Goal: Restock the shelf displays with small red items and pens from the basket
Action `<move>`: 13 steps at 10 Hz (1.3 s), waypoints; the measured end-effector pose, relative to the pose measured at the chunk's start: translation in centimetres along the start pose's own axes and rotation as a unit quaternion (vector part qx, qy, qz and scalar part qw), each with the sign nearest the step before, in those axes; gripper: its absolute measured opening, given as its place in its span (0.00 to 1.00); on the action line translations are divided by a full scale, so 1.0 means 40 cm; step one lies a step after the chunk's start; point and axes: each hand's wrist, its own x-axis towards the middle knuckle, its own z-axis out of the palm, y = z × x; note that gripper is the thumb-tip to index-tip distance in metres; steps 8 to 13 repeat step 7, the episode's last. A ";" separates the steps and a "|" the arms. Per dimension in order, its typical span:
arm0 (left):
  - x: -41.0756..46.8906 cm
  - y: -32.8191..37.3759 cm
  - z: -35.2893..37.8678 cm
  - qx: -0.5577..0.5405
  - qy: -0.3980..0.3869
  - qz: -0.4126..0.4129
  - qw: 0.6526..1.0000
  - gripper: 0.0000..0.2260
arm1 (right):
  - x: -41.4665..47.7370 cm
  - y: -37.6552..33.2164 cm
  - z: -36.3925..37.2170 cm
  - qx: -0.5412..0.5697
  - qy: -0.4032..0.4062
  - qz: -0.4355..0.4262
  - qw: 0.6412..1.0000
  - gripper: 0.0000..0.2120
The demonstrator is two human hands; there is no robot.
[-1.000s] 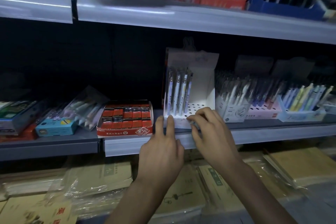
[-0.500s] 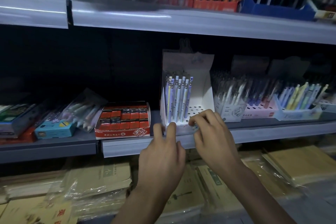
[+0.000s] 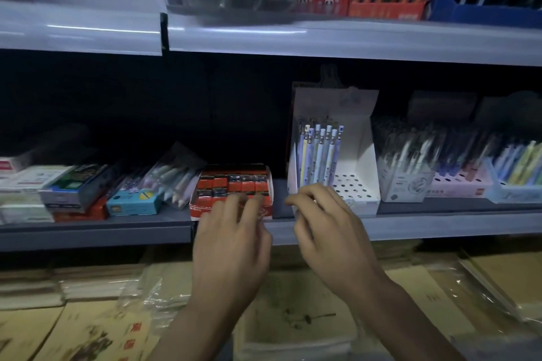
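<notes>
A red tray of small red-and-black items stands on the middle shelf. Right of it is a white pen display box with several pale blue pens upright in its left side. My left hand reaches up with its fingers out, the tips touching the red tray's front. My right hand has its fingers curled at the front left corner of the white display box. No basket is in view.
More pen displays fill the shelf to the right. A blue box, bagged pens and other boxes lie to the left. The upper shelf overhangs closely. Wrapped paper packs lie below.
My left hand has moved left from the white display box's front to the red tray. My right hand stays at the display box. The view has shifted a little.
</notes>
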 end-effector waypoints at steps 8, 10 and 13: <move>-0.059 -0.103 -0.063 0.054 -0.033 0.019 0.998 0.21 | -0.012 -0.103 0.054 -0.002 -0.098 -0.037 0.994 0.30; -0.059 -0.103 -0.063 0.054 -0.033 0.019 0.998 0.21 | -0.012 -0.103 0.054 -0.002 -0.098 -0.037 0.994 0.30; -0.059 -0.103 -0.063 0.054 -0.033 0.019 0.998 0.21 | -0.012 -0.103 0.054 -0.002 -0.098 -0.037 0.994 0.30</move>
